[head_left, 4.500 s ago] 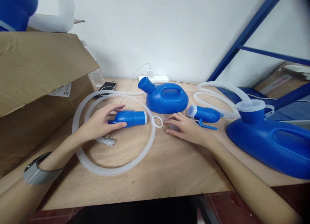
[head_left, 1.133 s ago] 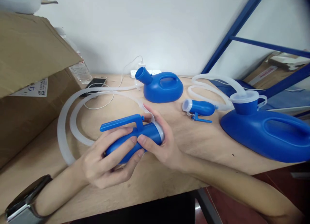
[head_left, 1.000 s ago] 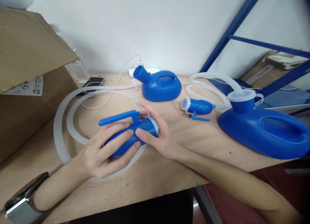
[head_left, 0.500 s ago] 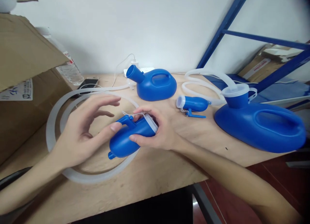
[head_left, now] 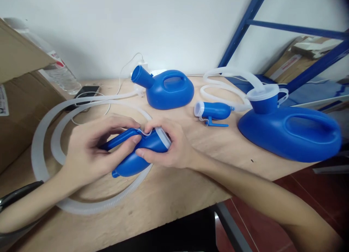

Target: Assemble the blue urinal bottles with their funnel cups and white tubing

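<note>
Between my hands is a blue plastic urinal funnel (head_left: pixel 136 161) with a white rim at its right end, a narrow spout at the lower left and a blue handle (head_left: pixel 117 138) along its top. My left hand (head_left: pixel 95 146) pinches this handle near its hinge, thumb in front and fingers behind. Wrapped around the rim end, my right hand (head_left: pixel 169 143) has its thumb on the near side and its index fingertip by a thin clear strap (head_left: pixel 147 133). A coiled translucent hose (head_left: pixel 89 207) lies on the table behind and below the funnel.
A blue urinal bottle (head_left: pixel 170 94) stands at the back. To the right are a second funnel (head_left: pixel 216 110) and a larger-looking capped bottle (head_left: pixel 289 143) joined by a hose (head_left: pixel 207 90). A cardboard box (head_left: pixel 27 110), water bottle (head_left: pixel 64 76) and phone (head_left: pixel 84 94) are at left.
My left hand, previously spread with its fingers raised, has closed on the funnel's handle. My right hand keeps its hold, its index finger now nearer the strap. The view has shifted slightly.
</note>
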Available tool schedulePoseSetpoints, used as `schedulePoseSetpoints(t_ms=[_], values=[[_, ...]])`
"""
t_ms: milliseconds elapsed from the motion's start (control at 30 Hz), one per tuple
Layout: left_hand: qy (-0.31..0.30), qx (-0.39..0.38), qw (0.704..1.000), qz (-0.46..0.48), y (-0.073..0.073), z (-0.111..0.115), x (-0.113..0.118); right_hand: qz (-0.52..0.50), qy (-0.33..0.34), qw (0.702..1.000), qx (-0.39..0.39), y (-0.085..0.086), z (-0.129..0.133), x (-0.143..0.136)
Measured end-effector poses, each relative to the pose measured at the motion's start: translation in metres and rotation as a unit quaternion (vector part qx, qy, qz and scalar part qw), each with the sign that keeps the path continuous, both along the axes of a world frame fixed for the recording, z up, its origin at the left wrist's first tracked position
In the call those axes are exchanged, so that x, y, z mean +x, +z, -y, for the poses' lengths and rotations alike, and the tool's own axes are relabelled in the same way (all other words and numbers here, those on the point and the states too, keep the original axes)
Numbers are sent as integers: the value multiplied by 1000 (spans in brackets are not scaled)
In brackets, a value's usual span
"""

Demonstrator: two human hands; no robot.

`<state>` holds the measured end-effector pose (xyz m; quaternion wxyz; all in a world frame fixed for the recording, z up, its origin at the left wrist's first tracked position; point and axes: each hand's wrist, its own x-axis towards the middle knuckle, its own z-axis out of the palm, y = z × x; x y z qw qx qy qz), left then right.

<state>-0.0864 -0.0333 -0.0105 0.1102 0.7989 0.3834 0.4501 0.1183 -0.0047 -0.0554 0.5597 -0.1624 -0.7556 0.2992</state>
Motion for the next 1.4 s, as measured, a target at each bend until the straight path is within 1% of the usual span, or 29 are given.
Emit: schedulePoseSetpoints(t_ms=[100,200,333,433,633,833,1033,1200,1300,1400], values=[[2,39,999,-12,4,1,3,-3,-2,999,40,-1,-1,-1],[11,56,998,-29,5,2,4,5,-14,998,59,-4,-2,-1],[-8,60,997,-56,5,-3,2,12,-9,999,29,-6,-2,0],[-15,36,997,-73,6,-9,0,17,-23,999,23,-3,-1,1],[-11,-21,999,-23,8,-13,4,-7,-49,998,-43,1,3,2],[-17,-25,999,-17,14,-13,8,-38,-65,997,-34,-1,6,0],[-13,-20,999,-39,19,-13,8,-6,-101,993,-67,-3,9,0],[-17,-25,999,-41,21,-10,12,-26,-93,994,-41,-4,7,1],[-3,-21,998,-51,18,-8,11,-18,-79,996,-47,-2,6,1],[44,0,999,-29,13,-7,10,-20,-78,993,-86,2,8,1]])
